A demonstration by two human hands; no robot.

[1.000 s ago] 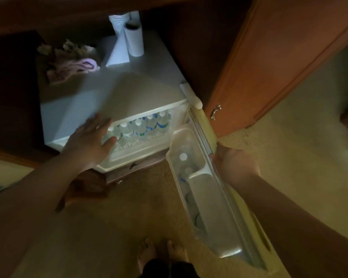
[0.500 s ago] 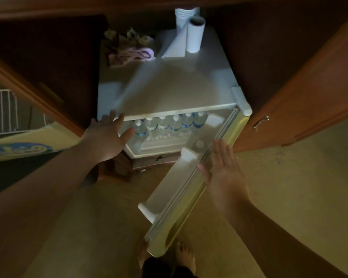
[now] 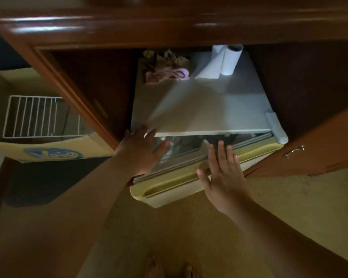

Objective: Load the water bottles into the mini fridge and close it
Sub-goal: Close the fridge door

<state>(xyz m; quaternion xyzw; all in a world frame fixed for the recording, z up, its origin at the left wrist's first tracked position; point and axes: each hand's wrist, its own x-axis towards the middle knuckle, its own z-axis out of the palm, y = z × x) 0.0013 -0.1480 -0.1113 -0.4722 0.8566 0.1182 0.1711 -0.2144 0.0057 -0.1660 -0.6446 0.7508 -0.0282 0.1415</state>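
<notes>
The white mini fridge [image 3: 199, 109] stands inside a dark wooden cabinet. Its door [image 3: 189, 175] is nearly closed, with only a narrow dark gap left along the front. My right hand [image 3: 221, 173] lies flat against the door's outer face, fingers spread. My left hand [image 3: 141, 151] rests open on the fridge's front left corner, partly over the gap. The water bottles are barely visible as dim shapes [image 3: 169, 145] in the gap beside my left hand.
On the fridge top stand a paper towel roll [image 3: 229, 61] and a crumpled pink cloth [image 3: 165, 74]. An open cabinet door with a metal handle [image 3: 293, 151] is at the right. A cardboard box [image 3: 48, 153] and white wire rack [image 3: 40, 117] sit left. My bare feet [image 3: 169, 267] are below.
The fridge door has swung from wide open to almost closed, pushed by my right hand. The lit row of bottles is now hidden. My left hand stayed at the front left corner.
</notes>
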